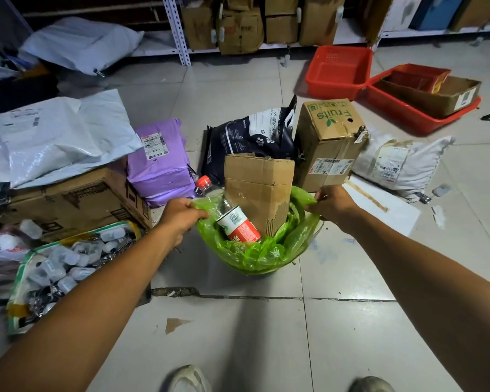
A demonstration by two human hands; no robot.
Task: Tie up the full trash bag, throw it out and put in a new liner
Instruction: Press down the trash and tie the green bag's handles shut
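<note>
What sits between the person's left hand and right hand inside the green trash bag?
In the head view, between the left hand and right hand, a plastic bottle with a red cap and a cardboard box stick up out of the green trash bag.

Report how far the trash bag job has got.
Done: nothing finished; the green bag sits open in its bin, with a bottle and a cardboard box sticking out. In hand: the left hand and right hand each have a grip on opposite edges of the bag's rim. Left: tying, throwing out, new liner; none is visible.
</note>
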